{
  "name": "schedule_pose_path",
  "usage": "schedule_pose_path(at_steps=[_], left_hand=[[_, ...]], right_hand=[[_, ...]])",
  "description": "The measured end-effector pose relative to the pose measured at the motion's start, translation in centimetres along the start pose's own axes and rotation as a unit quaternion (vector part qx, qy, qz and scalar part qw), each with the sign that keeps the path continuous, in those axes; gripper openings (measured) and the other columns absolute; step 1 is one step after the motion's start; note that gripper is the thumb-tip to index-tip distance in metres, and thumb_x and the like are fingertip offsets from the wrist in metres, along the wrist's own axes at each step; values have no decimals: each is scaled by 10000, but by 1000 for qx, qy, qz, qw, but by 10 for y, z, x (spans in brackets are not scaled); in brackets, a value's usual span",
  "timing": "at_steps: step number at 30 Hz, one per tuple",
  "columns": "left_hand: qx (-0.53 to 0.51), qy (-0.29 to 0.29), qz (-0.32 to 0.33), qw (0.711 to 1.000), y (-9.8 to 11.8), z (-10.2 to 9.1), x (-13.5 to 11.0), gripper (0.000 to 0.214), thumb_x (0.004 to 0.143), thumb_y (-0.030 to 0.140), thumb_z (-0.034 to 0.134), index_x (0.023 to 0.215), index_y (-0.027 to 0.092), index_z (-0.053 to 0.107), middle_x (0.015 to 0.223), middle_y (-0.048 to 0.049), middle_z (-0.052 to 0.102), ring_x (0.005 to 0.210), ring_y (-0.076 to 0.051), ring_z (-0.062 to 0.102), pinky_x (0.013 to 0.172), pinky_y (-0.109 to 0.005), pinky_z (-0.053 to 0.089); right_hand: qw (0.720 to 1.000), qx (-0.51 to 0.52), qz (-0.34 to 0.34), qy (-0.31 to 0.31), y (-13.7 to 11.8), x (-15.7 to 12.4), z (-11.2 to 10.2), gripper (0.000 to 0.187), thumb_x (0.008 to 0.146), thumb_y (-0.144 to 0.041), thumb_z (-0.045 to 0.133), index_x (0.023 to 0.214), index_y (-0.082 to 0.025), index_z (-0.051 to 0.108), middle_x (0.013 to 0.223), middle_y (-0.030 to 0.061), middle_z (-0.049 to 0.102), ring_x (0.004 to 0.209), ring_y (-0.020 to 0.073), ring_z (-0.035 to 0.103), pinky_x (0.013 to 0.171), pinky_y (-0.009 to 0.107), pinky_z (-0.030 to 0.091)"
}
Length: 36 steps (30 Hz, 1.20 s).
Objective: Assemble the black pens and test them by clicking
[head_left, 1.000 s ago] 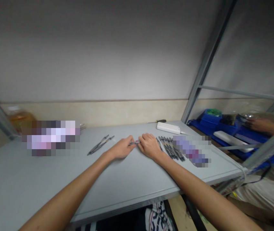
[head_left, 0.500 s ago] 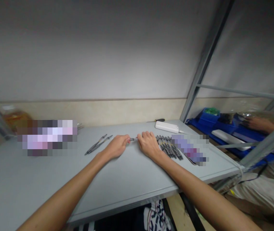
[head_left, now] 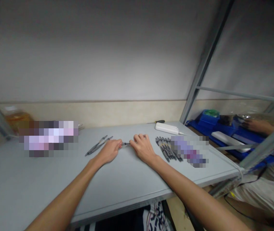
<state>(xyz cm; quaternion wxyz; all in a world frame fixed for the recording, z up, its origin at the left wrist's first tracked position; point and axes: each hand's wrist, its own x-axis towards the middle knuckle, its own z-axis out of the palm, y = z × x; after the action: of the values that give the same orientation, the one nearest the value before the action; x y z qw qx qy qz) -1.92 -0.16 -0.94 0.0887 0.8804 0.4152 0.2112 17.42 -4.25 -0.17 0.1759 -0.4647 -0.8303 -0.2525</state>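
Observation:
A slim dark pen spans the gap between my two hands, low over the grey table. Closed round its left end is my left hand. My right hand grips the other end with curled fingers, which hide that part of the pen. Two similar grey pens lie slantwise on the table beyond my left hand. To the right of my right hand, several grey and black pens rest side by side in a row.
A white power strip and a screwdriver lie at the back of the table. Pixelated areas cover items on both sides. Beyond the metal post, another person's hand is near blue bins.
Both hands have shifted slightly left and nearer to me with the pen between them. More of the pen row at right shows now.

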Motion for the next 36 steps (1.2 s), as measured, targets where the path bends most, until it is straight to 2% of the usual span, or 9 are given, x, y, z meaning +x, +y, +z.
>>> schedule_pose_path(at_steps=[5, 8, 14, 17, 20, 26, 28, 32, 36], left_hand=[[-1, 47, -2, 999, 0, 3, -6, 261, 891, 227, 284, 728, 188, 485, 693, -33, 577, 694, -170, 532, 660, -275, 358], [13, 57, 9, 998, 5, 3, -9, 261, 895, 232, 287, 731, 187, 486, 681, -29, 564, 682, -166, 526, 660, -276, 361], [-3, 47, 2, 999, 7, 2, -10, 249, 891, 225, 292, 737, 190, 485, 680, -21, 560, 671, -160, 524, 647, -273, 362], [-18, 47, 0, 999, 6, 2, -10, 248, 889, 231, 293, 727, 193, 478, 677, -24, 555, 672, -166, 521, 649, -278, 364], [-19, 56, 7, 998, 6, 1, -10, 254, 890, 242, 292, 720, 194, 473, 683, -24, 545, 676, -170, 510, 652, -281, 363], [-16, 65, 4, 998, 6, 1, -9, 248, 889, 226, 290, 716, 192, 465, 683, -23, 540, 673, -170, 505, 649, -282, 358], [-21, 71, 0, 997, 4, 2, -9, 237, 885, 218, 299, 719, 191, 467, 682, -23, 542, 678, -170, 510, 647, -280, 358], [-33, 67, 2, 997, 3, 3, -10, 235, 880, 203, 303, 713, 191, 467, 673, -19, 542, 673, -165, 513, 639, -271, 357], [-35, 63, -2, 997, 5, 1, -11, 240, 879, 203, 302, 716, 188, 478, 674, -22, 549, 673, -168, 515, 633, -271, 360]], right_hand=[[997, 69, 39, -25, 0, -4, 3, 270, 889, -394, 432, 1001, -183, 560, 888, 76, 596, 826, 201, 492, 713, 315, 284], [989, 123, 62, -50, 0, -6, 6, 274, 925, -341, 363, 912, -166, 573, 814, 64, 606, 766, 173, 515, 689, 287, 307], [981, 186, 60, -6, 3, -10, 4, 138, 877, -252, 468, 937, -173, 565, 892, 71, 590, 841, 172, 514, 722, 268, 344], [974, 206, 83, -36, 3, -10, 1, 240, 873, -366, 472, 988, -173, 556, 849, 59, 612, 767, 165, 540, 685, 263, 353], [971, 204, 102, -67, 3, -9, 0, 306, 927, -359, 344, 913, -168, 583, 790, 56, 622, 721, 155, 555, 666, 258, 356], [972, 222, 73, 7, 6, -10, -3, 202, 871, -286, 475, 1003, -176, 581, 919, 79, 592, 839, 164, 539, 737, 258, 372], [967, 240, 90, 0, 7, -11, -4, 239, 847, -326, 516, 1032, -187, 577, 875, 62, 602, 786, 160, 547, 699, 250, 371], [946, 290, 139, -50, 9, -10, -1, 300, 904, -365, 396, 847, -181, 626, 659, 24, 601, 610, 136, 532, 590, 231, 335], [929, 353, 113, 10, 12, -10, 1, 172, 855, -282, 490, 841, -158, 608, 772, 47, 623, 688, 135, 538, 647, 230, 366]])
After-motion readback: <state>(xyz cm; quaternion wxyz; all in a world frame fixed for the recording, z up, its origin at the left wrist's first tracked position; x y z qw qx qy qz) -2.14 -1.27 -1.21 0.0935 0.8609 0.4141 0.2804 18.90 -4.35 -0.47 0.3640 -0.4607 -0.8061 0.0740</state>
